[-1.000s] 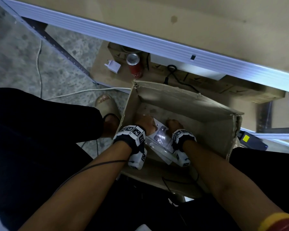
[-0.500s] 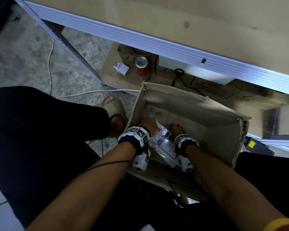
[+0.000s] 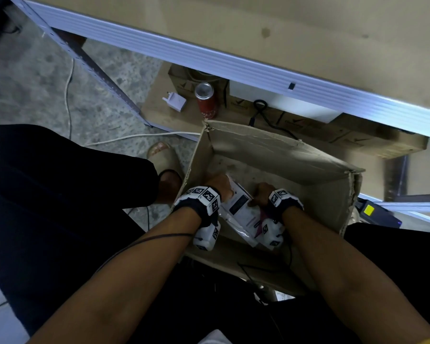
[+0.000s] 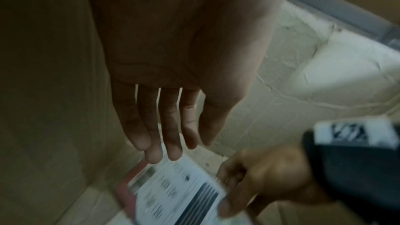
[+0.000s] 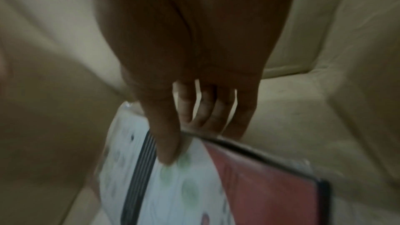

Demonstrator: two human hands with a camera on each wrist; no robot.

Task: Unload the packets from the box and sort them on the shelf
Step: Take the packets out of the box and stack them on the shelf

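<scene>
Since a sec ago the packets (image 3: 238,207) are tilting up off the box (image 3: 271,142) floor, printed back now facing me. I'm keeping both hands low inside, packets lying between them, long axis running from the far-left corner back toward me. R hand (image 3: 262,194) is pinching the stack's edge, thumb on top, fingers (image 5: 216,114) under. L hand (image 3: 217,183) is spread flat, fingertips just touching the far end. R is doing the holding; the shelf (image 3: 233,63) is sitting above and ahead.
</scene>
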